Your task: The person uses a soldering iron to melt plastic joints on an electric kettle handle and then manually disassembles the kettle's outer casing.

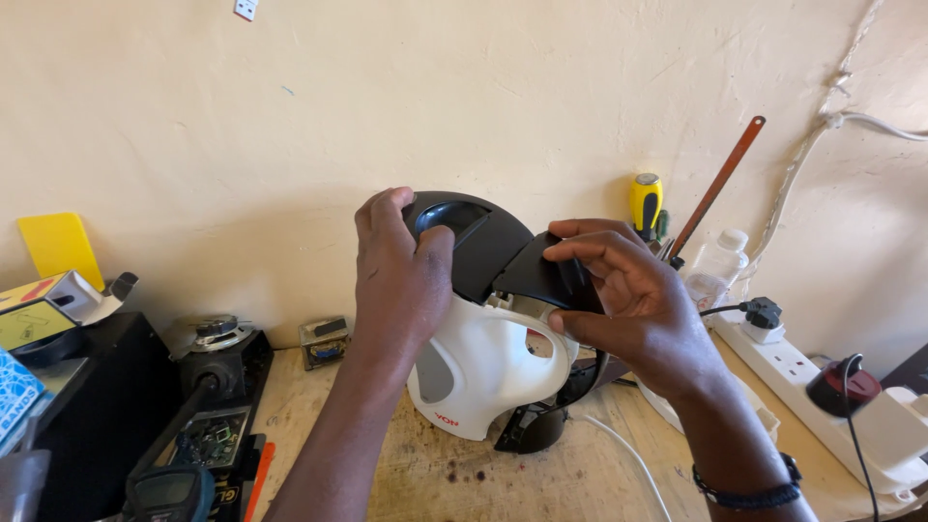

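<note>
Kettle [483, 362], white plastic with a black lid and base, sits tilted on the wooden workbench [435, 478] between both hands. Left of it lie a multimeter [169, 493] and a bare circuit board [211, 437]. The left hand [396, 275] clamps over the kettle's top and body. The right hand [623, 295] pinches the black handle cover [541, 275] in curled fingers. Further right sits a power strip [802, 372]. Prying unevenly could snap the cover's plastic clips, or the tilted kettle could slip.

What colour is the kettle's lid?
The lid is black, on a white kettle. The head view shows it under the left hand.
</note>
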